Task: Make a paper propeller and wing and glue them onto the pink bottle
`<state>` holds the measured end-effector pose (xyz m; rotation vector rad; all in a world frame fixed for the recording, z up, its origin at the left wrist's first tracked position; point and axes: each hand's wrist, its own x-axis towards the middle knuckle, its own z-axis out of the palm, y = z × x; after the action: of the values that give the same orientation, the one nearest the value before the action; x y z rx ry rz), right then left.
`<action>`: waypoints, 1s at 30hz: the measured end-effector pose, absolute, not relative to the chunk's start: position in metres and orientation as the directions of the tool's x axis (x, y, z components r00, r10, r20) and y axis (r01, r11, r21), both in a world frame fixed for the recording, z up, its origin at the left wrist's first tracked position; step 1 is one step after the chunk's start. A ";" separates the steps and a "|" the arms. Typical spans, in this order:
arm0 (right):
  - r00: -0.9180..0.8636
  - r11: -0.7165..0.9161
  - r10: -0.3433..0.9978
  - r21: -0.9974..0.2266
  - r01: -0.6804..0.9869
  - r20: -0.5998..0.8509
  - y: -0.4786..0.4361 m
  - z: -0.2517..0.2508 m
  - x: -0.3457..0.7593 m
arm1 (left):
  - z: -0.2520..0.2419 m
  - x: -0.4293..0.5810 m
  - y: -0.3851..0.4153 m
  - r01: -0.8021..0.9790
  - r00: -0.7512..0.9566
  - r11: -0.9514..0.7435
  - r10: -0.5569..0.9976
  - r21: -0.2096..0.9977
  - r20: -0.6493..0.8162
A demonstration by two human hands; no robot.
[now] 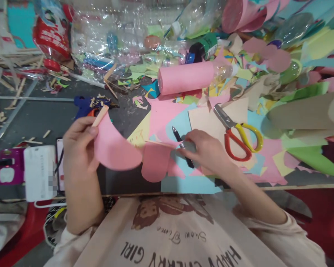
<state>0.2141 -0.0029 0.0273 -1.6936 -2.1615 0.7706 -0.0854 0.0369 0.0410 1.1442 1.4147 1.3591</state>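
My left hand (pixel 79 146) is closed on a curved pink paper shape (pixel 114 150) that has a wooden stick (pixel 100 115) at its top corner. My right hand (pixel 207 150) pinches a second pink paper piece (pixel 156 161) by its edge and also grips a black pen (pixel 180 142), tip pointing up and left. Both pieces hang just above the dark tabletop, side by side and nearly touching. Under my right hand lie pink and light blue paper sheets (pixel 178 120).
Red-and-yellow scissors (pixel 239 135) lie right of my right hand. A pink paper-wrapped bottle (pixel 187 77) lies behind. A blue glue gun (pixel 86 105), clear plastic bottles (pixel 111 40), paper scraps and wooden sticks crowd the back. A white device (pixel 40 172) sits at left.
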 end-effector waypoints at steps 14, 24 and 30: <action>0.032 -0.002 0.998 -0.446 0.895 0.060 -0.020 0.032 0.240 | 0.017 -0.036 -0.011 0.717 0.501 -0.572 0.821 0.399 0.275; -0.330 0.368 0.929 -0.511 0.777 0.167 -0.026 0.012 0.225 | 0.005 -0.013 -0.025 0.695 0.708 -0.697 0.706 0.176 0.002; -0.365 0.407 0.912 -0.530 0.744 0.187 -0.023 0.002 0.206 | 0.005 -0.007 -0.005 0.646 0.742 -0.731 0.669 0.219 0.044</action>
<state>0.2064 -0.0227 0.0022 -1.4120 -2.2158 0.4984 -0.0067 -0.0050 0.0049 2.7528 1.0500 0.1777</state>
